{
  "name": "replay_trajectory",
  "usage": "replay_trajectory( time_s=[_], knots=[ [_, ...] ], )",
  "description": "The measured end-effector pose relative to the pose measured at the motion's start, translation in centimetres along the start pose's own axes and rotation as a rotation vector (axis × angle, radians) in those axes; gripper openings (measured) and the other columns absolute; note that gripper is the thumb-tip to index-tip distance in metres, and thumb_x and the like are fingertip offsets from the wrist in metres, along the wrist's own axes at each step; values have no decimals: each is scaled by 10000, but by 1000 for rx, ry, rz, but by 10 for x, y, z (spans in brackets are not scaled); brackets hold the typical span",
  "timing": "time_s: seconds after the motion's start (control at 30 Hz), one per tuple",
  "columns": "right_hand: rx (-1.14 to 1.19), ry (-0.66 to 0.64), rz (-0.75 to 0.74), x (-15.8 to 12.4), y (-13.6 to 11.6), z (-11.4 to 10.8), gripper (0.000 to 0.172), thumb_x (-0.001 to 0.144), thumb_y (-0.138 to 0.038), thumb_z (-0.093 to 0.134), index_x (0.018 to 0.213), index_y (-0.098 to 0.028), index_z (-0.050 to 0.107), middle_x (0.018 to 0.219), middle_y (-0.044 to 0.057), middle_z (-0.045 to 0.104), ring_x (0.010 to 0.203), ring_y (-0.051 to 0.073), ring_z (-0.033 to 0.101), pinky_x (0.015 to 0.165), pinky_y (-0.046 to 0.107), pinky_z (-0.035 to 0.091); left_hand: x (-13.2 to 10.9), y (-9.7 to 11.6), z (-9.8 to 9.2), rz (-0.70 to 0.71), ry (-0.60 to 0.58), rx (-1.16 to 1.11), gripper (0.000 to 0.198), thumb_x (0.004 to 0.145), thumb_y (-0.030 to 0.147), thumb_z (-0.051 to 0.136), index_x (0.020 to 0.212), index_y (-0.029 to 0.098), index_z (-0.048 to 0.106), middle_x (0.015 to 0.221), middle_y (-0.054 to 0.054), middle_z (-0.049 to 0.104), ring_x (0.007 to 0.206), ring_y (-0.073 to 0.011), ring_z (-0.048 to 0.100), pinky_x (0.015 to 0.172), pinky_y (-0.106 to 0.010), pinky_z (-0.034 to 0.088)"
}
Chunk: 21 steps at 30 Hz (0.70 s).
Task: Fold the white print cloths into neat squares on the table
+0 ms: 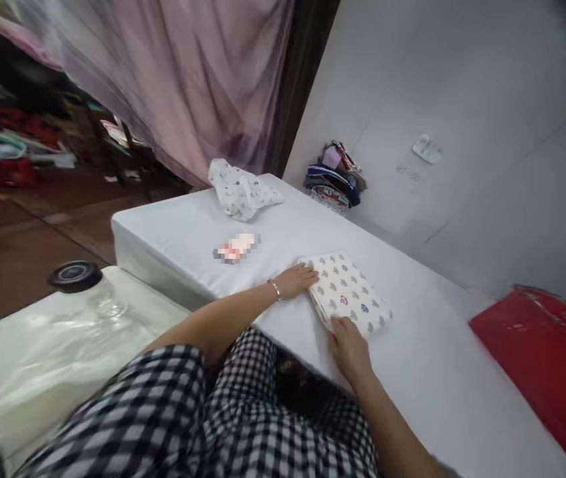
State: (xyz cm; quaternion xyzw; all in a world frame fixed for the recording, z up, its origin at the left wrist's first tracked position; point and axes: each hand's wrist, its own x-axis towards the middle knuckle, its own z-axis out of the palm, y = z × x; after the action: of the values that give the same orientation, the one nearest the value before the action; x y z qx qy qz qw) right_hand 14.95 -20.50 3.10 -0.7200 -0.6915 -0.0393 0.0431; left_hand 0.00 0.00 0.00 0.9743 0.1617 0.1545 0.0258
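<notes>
A folded white cloth with small grey prints (350, 292) lies on the white mattress (427, 372). My left hand (297, 279), with a bracelet at the wrist, rests with its fingers laid flat against the cloth's left edge. My right hand (349, 346) lies at the cloth's near corner, fingers touching its edge. Neither hand lifts the cloth.
A crumpled printed cloth (241, 190) lies at the far end of the mattress, with a small red and white item (236, 248) nearer. A pile of coloured clothes (334, 175) leans against the wall. A red basket (547, 362) stands at right. A black-lidded clear jar (84, 287) sits at left.
</notes>
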Motion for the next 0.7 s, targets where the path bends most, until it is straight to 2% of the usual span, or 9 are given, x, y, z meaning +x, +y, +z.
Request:
replay_trajectory(
  time_s=[0.07,0.17,0.27,0.37,0.53,0.63,0.7],
  knots=[
    [58,7,-11,1,1,-6,320,840,-250,425,1134,-194,542,1034,96,567,936,197,531,754,280,447,-1,-2,-3,-22,10,-23,461,803,115,380,1259,149,435,1365,-75,409,1290,-202,287,1070,-388,163],
    [131,91,-32,4,4,-11,327,857,-315,407,1123,-193,552,1042,97,574,966,198,528,808,299,441,-1,-3,-11,-125,56,-60,477,781,102,386,1250,170,441,1361,-63,414,1292,-187,281,1069,-372,176],
    [137,204,-91,9,5,-4,437,867,-357,381,1236,-142,473,1245,137,487,1172,236,416,956,374,360,1,-3,-19,-260,106,-83,491,787,106,359,1271,163,416,1387,-64,377,1309,-193,244,1073,-381,169],
    [59,179,-188,11,1,13,543,864,-363,378,1343,-109,339,1398,150,330,1309,264,236,1031,461,241,2,-5,-21,-297,32,-92,473,800,137,358,1266,174,426,1397,-65,362,1305,-206,252,1068,-409,172],
    [-8,166,-203,10,-5,33,559,862,-349,390,1353,-88,326,1426,153,272,1332,265,183,1055,474,177,5,-11,-22,-397,-62,-227,498,805,128,317,1282,227,416,1403,-16,358,1301,-175,268,1060,-402,206],
    [10,190,-207,10,-5,36,557,861,-342,397,1356,-98,325,1424,150,275,1334,263,182,1056,474,178,17,-2,-30,-488,-35,-286,455,820,172,310,1243,232,466,1373,-11,404,1290,-173,291,1067,-397,195],
    [37,204,-207,10,-5,36,558,856,-333,411,1360,-111,324,1425,145,276,1336,263,177,1057,475,177,28,11,-34,-451,45,-253,422,843,280,343,1241,223,470,1375,-26,402,1300,-190,270,1083,-412,142]
  ],
)
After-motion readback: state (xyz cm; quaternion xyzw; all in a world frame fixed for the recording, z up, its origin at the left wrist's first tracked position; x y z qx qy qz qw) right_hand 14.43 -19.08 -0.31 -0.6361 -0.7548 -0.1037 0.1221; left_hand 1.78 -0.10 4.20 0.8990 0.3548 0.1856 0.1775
